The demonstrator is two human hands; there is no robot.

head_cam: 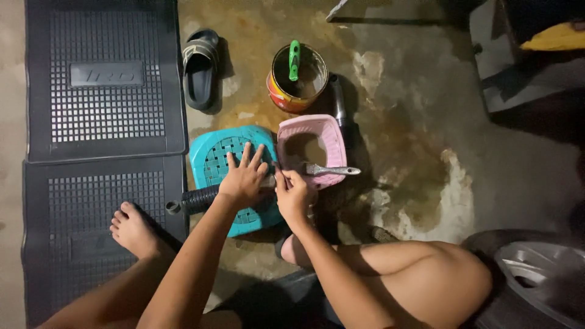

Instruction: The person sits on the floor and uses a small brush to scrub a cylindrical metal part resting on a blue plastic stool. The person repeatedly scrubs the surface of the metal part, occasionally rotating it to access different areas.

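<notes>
Staining concrete floor (pixel 414 122) — rubber mats (pixel 103 79)

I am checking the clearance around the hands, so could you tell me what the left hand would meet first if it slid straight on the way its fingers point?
The left hand lies flat on the teal stool, fingers pointing up-frame. Past the stool's edge, probably the can, though depth is unclear.

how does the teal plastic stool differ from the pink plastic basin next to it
The teal plastic stool has a flat latticed top full of holes; the pink plastic basin is a hollow tub with a solid rim, holding murky liquid. The left hand lies spread on the stool, while a metal tool rests across the basin. The stool looks the wider of the two. Both are squarish with rounded corners, on the stained concrete floor.
</notes>
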